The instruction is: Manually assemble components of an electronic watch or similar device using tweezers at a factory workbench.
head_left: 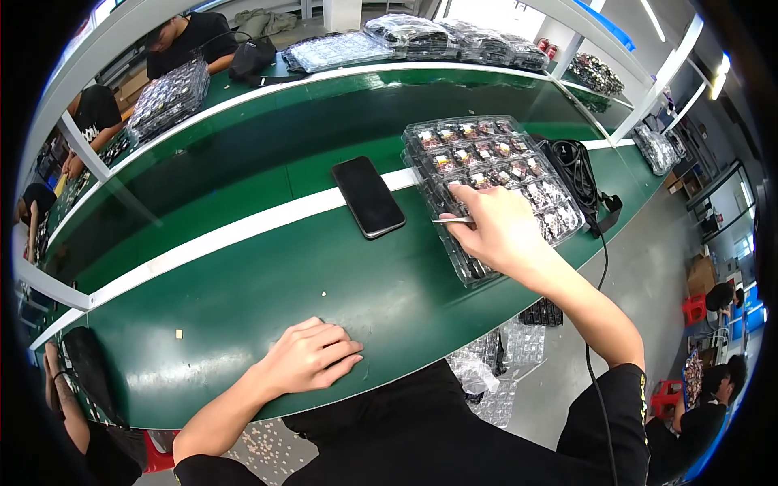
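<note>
Over the near left part of a clear plastic compartment tray (559, 182), my right hand (502, 231) is closed on slim silver tweezers (454, 219), whose tip points left. Small dark parts with coppery and white bits sit in the tray's rows. The far rows show more coppery colour, the near right ones look paler. Part of the tray is hidden under my hand. My left hand (312, 356) rests on the green tabletop (243, 316) near its front edge, empty, fingers loosely bent and slightly apart. A black phone (369, 197) lies just left of the tray.
A coiled black cable (577, 174) lies right of the tray and hangs over the edge. Stacked filled trays (409, 36) line the shelf beyond the green divider. A black pouch (89, 373) is at far left. Other people sit at left and right. Plastic trays (519, 348) lie below the table.
</note>
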{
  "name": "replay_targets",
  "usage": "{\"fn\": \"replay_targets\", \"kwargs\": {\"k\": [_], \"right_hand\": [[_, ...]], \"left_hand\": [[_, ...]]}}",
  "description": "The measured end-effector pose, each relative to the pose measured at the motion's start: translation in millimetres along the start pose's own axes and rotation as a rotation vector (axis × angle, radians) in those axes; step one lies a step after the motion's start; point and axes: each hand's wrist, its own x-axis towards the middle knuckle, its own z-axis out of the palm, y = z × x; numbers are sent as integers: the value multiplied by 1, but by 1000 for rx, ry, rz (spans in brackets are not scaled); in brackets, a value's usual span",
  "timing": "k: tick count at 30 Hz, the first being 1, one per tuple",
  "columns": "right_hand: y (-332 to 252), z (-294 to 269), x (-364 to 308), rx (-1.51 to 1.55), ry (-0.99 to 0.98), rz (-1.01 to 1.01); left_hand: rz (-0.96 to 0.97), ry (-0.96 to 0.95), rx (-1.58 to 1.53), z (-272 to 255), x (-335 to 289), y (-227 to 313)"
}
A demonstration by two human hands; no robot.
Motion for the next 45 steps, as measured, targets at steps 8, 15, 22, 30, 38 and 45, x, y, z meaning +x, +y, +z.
{"fn": "replay_targets", "kwargs": {"k": [8,15,22,30,38,45], "right_hand": [[24,-63,-12,229,160,214],[141,-93,-140,378,525,613],[99,8,-395,514,275,1217],[-19,14,-271,1251,-636,780],[-96,63,-69,1243,-548,207],[-151,111,4,793,-166,-199]], "left_hand": [[35,3,12,4,9,-4],[-77,46,55,-4,-15,-7],[15,26,-61,11,-15,-16],[33,80,-64,7,-11,-15],[-294,452,372,-93,-44,-87],[-885,636,849,-227,-201,-213]]}}
